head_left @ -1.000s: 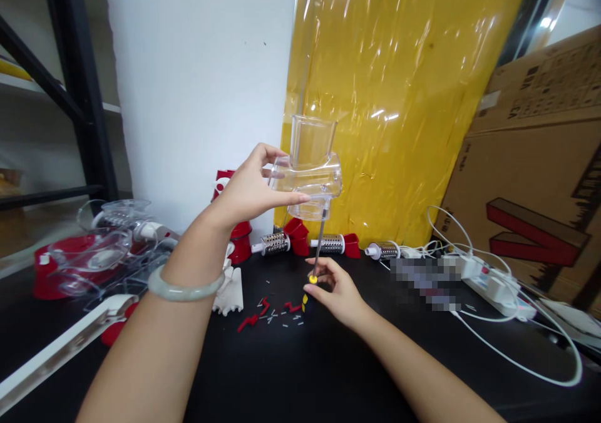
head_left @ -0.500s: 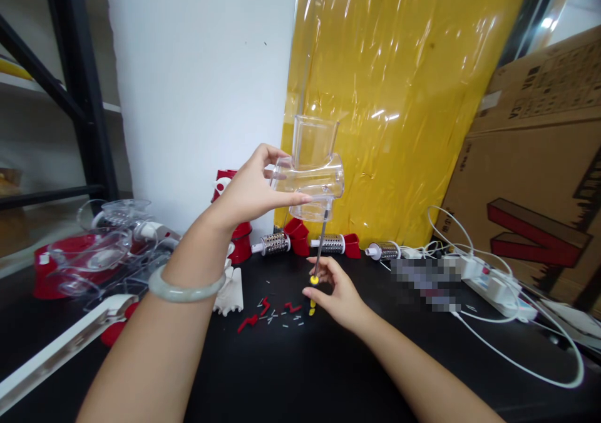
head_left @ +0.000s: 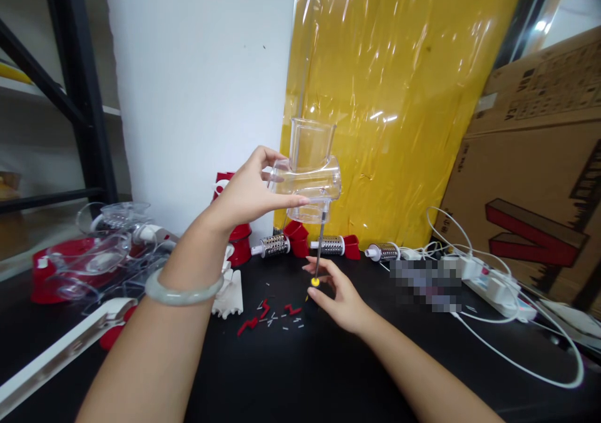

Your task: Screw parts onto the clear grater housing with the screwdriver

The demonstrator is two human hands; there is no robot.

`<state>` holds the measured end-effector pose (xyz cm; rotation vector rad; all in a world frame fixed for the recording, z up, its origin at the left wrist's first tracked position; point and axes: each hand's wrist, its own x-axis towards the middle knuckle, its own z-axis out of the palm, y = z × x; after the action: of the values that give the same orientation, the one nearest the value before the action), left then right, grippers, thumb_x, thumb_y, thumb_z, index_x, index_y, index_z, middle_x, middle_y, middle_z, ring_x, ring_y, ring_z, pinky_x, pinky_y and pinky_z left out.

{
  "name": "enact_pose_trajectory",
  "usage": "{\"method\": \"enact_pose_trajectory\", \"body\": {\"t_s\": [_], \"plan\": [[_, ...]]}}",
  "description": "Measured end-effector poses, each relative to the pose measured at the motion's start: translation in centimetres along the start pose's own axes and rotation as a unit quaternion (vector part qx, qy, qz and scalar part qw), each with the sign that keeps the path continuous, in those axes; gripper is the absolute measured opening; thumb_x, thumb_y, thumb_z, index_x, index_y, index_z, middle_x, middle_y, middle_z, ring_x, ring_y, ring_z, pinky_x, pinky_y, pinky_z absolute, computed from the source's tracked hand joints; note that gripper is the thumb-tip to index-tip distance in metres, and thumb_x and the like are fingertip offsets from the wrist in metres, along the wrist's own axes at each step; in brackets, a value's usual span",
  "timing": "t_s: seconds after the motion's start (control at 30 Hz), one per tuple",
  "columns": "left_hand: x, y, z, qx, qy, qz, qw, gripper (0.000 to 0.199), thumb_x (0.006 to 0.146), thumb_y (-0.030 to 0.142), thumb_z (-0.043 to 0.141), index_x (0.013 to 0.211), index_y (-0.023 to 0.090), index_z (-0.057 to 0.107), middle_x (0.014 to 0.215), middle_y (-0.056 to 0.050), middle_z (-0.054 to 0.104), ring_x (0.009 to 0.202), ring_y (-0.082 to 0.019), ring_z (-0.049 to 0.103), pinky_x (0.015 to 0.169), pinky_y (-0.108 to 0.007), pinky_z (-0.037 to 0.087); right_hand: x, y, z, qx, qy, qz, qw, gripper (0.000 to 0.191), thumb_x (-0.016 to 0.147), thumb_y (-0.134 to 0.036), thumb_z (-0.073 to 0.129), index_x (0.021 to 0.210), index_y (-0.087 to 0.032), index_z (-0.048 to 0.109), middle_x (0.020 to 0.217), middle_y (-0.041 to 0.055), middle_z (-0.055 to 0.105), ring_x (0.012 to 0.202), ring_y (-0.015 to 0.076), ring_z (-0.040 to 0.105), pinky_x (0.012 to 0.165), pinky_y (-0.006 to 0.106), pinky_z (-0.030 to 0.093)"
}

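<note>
A clear plastic housing [head_left: 305,182] was held up above the black table [head_left: 282,379], its square chute pointed upward, in front of the yellow curtain [head_left: 399,97]. It was gripped from the side by the left hand [head_left: 248,191], the thumb laid along the lower front and the fingers set behind, so that the body was pinched between them. A pale bracelet [head_left: 185,291] was worn on that arm. Under the housing, a screwdriver [head_left: 320,248] was held tip upward and slightly slanted by the right hand [head_left: 338,295], its handle pinched between thumb and fingers near the yellow collar. The tip was brought to the underside of the housing; whether a screw was seated there could not be told. Below, small screws [head_left: 285,328] were scattered among bent red pieces [head_left: 251,324], with a white toothed part [head_left: 230,295] placed to their left. Farther back, a metal grater drum [head_left: 275,244] was laid on its side, and at the right a power strip [head_left: 509,307] was crowded with white plugs and cables
</note>
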<state>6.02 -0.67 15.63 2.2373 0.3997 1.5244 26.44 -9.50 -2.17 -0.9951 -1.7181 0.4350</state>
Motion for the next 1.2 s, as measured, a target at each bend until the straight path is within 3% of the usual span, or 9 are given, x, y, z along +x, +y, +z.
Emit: {"method": "enact_pose_trajectory", "body": {"t_s": [0.1, 0.23, 0.53, 0.7, 1.03, 1.2], "plan": [[0.0, 0.1, 0.0, 0.011, 0.004, -0.01, 1.0, 0.064, 0.054, 0.024, 0.087, 0.106, 0.025, 0.049, 0.117, -0.004, 0.062, 0.096, -0.022, 0.063, 0.081, -0.036, 0.054, -0.1, -0.4, -0.3, 0.018, -0.026, 0.008, 0.999, 0.047, 0.086, -0.02, 0.061, 0.132, -0.022, 0.05, 0.11, 0.0086, 0.072, 0.105, 0.0215, 0.067, 0.094, 0.044, 0.05], [0.0, -0.2, 0.3, 0.02, 0.025, -0.035, 0.999, 0.062, 0.055, 0.025, 0.087, 0.105, 0.024, 0.05, 0.114, -0.005, 0.062, 0.095, -0.022, 0.063, 0.081, -0.037, 0.054, 0.2, -0.1, -0.2, 0.013, 0.0, 0.032, 0.999, 0.036, 0.083, -0.024, 0.065, 0.119, -0.021, 0.061, 0.102, 0.0081, 0.076, 0.095, 0.0223, 0.07, 0.089, 0.044, 0.054], [0.2, -1.1, 0.6, 0.001, 0.055, -0.052, 0.997, 0.062, 0.053, 0.022, 0.087, 0.103, 0.023, 0.051, 0.107, -0.005, 0.061, 0.095, -0.023, 0.06, 0.08, -0.039, 0.055, 0.4, 0.8, -0.1, 0.051, 0.021, 0.052, 0.997, 0.029, 0.078, -0.026, 0.071, 0.107, -0.022, 0.067, 0.095, 0.0062, 0.077, 0.085, 0.0207, 0.07, 0.082, 0.039, 0.055], [0.2, -0.7, 0.7, 0.016, 0.064, -0.044, 0.997, 0.064, 0.053, 0.022, 0.087, 0.105, 0.023, 0.051, 0.114, -0.006, 0.059, 0.098, -0.023, 0.06, 0.082, -0.038, 0.054, 0.3, 0.9, 0.0, 0.08, 0.014, 0.067, 0.994, 0.028, 0.08, -0.025, 0.068, 0.108, -0.021, 0.066, 0.099, 0.0078, 0.077, 0.09, 0.0215, 0.071, 0.086, 0.041, 0.054], [0.2, -0.5, 0.8, 0.024, 0.07, -0.035, 0.997, 0.065, 0.052, 0.022, 0.087, 0.106, 0.024, 0.051, 0.114, -0.006, 0.06, 0.099, -0.023, 0.06, 0.083, -0.038, 0.054, 0.1, 0.2, 0.4, 0.187, -0.041, 0.082, 0.978, 0.028, 0.084, -0.045, 0.069, 0.099, -0.022, 0.062, 0.099, 0.0084, 0.075, 0.095, 0.0219, 0.072, 0.095, 0.045, 0.051], [0.1, -0.5, 0.9, 0.03, 0.067, -0.041, 0.996, 0.065, 0.052, 0.024, 0.087, 0.106, 0.023, 0.052, 0.114, -0.007, 0.06, 0.097, -0.023, 0.06, 0.083, -0.039, 0.054, 0.1, -0.2, 0.2, 0.215, -0.057, 0.073, 0.972, 0.029, 0.085, -0.046, 0.068, 0.1, -0.023, 0.062, 0.099, 0.0071, 0.074, 0.095, 0.0208, 0.071, 0.097, 0.045, 0.05]]}}
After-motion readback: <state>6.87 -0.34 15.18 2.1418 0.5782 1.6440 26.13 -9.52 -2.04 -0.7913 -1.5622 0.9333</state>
